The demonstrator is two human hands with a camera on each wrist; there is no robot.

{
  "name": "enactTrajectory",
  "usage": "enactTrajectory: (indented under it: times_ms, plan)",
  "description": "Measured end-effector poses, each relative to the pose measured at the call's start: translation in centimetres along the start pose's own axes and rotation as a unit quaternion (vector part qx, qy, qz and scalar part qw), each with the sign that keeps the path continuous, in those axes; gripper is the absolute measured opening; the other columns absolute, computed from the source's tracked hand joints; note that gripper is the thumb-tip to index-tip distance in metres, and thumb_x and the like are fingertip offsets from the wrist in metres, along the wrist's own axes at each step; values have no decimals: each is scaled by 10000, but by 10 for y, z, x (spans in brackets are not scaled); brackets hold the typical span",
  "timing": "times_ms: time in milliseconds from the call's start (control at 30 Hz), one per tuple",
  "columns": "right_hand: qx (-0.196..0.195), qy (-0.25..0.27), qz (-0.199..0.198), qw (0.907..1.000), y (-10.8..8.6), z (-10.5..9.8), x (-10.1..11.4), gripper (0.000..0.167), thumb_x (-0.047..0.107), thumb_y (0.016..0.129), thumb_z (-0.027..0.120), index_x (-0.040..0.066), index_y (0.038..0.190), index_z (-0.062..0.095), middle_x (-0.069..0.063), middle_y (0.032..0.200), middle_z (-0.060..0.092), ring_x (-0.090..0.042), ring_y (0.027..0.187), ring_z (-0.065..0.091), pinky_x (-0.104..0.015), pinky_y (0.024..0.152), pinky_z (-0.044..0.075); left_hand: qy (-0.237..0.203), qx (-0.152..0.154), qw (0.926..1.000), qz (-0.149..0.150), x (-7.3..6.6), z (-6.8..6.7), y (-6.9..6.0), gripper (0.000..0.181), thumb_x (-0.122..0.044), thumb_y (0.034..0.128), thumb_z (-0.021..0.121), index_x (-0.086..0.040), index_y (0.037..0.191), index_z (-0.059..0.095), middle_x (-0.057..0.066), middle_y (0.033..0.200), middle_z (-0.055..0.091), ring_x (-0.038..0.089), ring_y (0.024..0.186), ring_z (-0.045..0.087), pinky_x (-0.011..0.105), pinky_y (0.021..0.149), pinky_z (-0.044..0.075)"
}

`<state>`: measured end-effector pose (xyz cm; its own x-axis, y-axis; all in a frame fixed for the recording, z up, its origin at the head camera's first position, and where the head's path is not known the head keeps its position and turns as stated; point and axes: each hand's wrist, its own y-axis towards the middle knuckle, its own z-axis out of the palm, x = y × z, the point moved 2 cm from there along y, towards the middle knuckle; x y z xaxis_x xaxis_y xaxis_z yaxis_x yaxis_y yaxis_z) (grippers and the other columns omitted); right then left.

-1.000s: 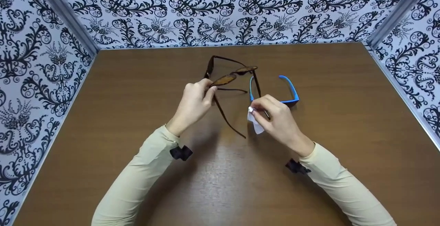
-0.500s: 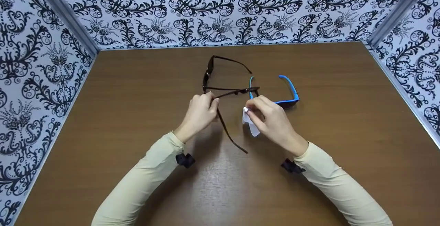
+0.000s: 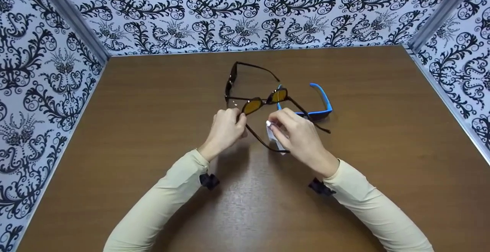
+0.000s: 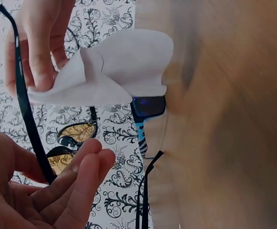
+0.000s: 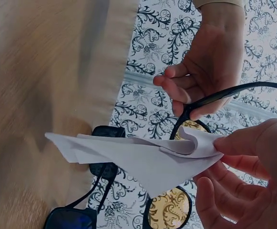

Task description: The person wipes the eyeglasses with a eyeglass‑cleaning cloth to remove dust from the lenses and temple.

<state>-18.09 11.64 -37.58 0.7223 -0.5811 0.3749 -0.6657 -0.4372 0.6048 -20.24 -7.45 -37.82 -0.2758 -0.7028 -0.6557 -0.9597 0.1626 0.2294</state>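
My left hand (image 3: 226, 130) pinches a pair of dark-framed sunglasses with amber lenses (image 3: 252, 106) by the corner near one hinge. They are held up off the table with both temples unfolded, the lenses facing away from me. My right hand (image 3: 300, 137) pinches a white cloth (image 5: 143, 160) by its edge; the rest hangs loose below the fingers. The cloth is close to one temple (image 4: 27, 114) of the amber sunglasses; whether they touch I cannot tell. In the right wrist view the left thumb and fingers grip the frame beside the hinge.
Dark sunglasses (image 3: 234, 74) lie unfolded on the brown table (image 3: 153, 102), behind my left hand. Blue-framed sunglasses (image 3: 325, 104) lie unfolded behind my right hand, partly hidden by it. Patterned wall panels (image 3: 245, 14) stand along the table's back and sides.
The amber sunglasses have dipped, then turned so both lenses show again, one temple now reaching past the right hand. Both hands have shifted slightly nearer each other. The glasses on the table stay put.
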Motion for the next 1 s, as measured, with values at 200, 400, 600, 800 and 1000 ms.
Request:
enactTrajectory:
  times_ms: [200, 400, 600, 800, 1000]
  plan:
    - [-406, -530, 105, 9977, 8, 3, 0, 73, 72, 861, 688, 68, 908, 633, -9, 790, 599, -127, 617, 597, -288, 508, 469, 162, 68, 9998, 30, -5, 5, -3, 266, -104, 925, 525, -78, 674, 606, 11, 556, 620, 233, 573, 649, 379, 579, 507]
    - [-493, -856, 313, 9946, 15, 9, -2, 61, 94, 859, 671, 80, 893, 622, -4, 755, 586, -147, 551, 567, -321, 455, 435, 184, 155, 9997, 87, -8, 10, -7, 285, -96, 894, 540, -117, 609, 541, -22, 528, 548, 165, 505, 566, 338, 488, 433]
    - [-468, -799, 479, 9946, 16, 16, -8, 69, 100, 848, 686, 86, 854, 619, 20, 723, 616, -123, 591, 612, -328, 475, 449, 252, 507, 9982, 175, -11, 16, -10, 298, -81, 893, 544, -135, 607, 480, -47, 530, 422, 139, 484, 445, 291, 458, 360]
    - [-501, -537, 63, 9973, 16, 23, -5, 65, 85, 856, 687, 69, 864, 625, -9, 734, 622, -146, 584, 600, -302, 473, 445, 420, 563, 9974, 188, -16, 19, -12, 294, -77, 906, 538, -132, 627, 465, -49, 553, 388, 141, 485, 412, 295, 455, 341]
    - [-428, -176, -361, 9983, 13, 25, -4, 52, 109, 878, 668, 66, 878, 640, -37, 767, 609, -180, 637, 613, -329, 508, 466, 387, 428, 9982, 159, -19, 17, -10, 294, -98, 921, 523, -145, 637, 463, -57, 556, 370, 151, 508, 424, 321, 477, 354]
